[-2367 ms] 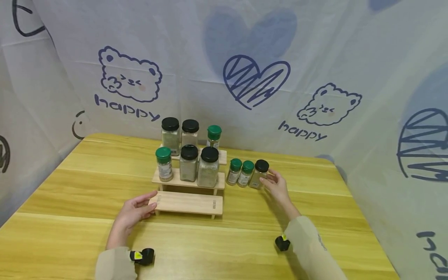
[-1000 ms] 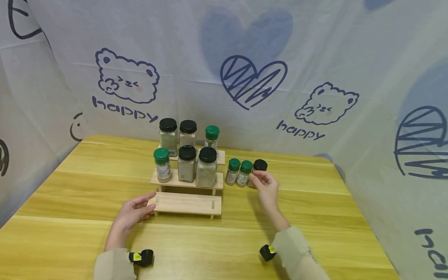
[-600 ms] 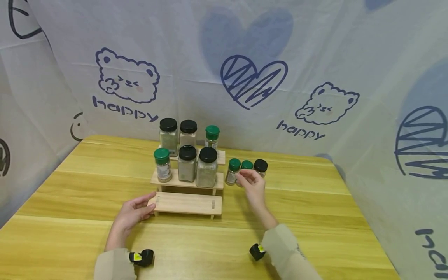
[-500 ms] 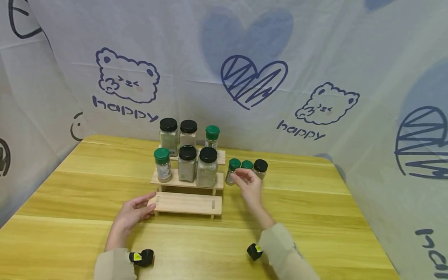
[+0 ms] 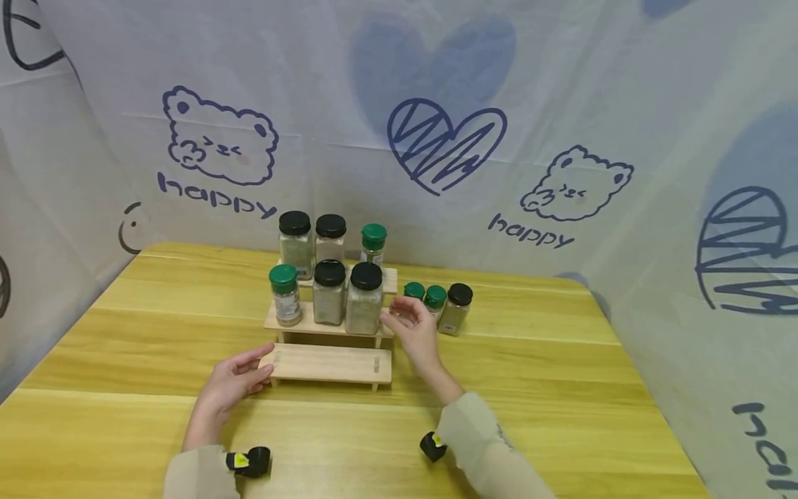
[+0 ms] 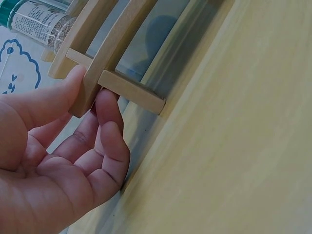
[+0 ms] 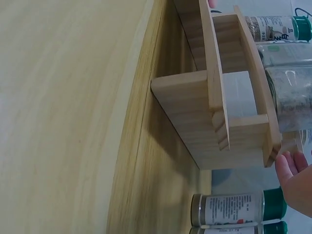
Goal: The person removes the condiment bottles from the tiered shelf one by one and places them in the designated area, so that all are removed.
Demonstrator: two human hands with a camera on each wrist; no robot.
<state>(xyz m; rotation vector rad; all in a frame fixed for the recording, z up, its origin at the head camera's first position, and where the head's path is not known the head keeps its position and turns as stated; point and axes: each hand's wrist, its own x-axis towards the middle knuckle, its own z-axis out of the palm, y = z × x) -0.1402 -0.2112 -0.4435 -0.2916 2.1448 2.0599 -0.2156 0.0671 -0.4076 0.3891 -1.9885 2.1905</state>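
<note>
Currently set between both hands: pale wooden three-tier rack. With bare left hand, pinching lowest shelf at its left end, thumb above, bent fingers below. With bare right hand, reaching to right end of middle shelf, thumb forward, fingers loosely bent; grip slack, nothing visibly grasped; contact with shelf edge impossible to tell. On middle shelf, left to right: green-capped, labelled round bottle, two black-lidded clear squarish jars. On top shelf: two more black-lidded jars, then another green-capped bottle. Just right of rack, partly behind right hand: two small green-capped bottles, next to black-lidded jar. On both arms: beige sleeves, black wrist devices. Beneath: yellow wood-grain table. Behind: white cloth with blue hearts, bears.
</note>
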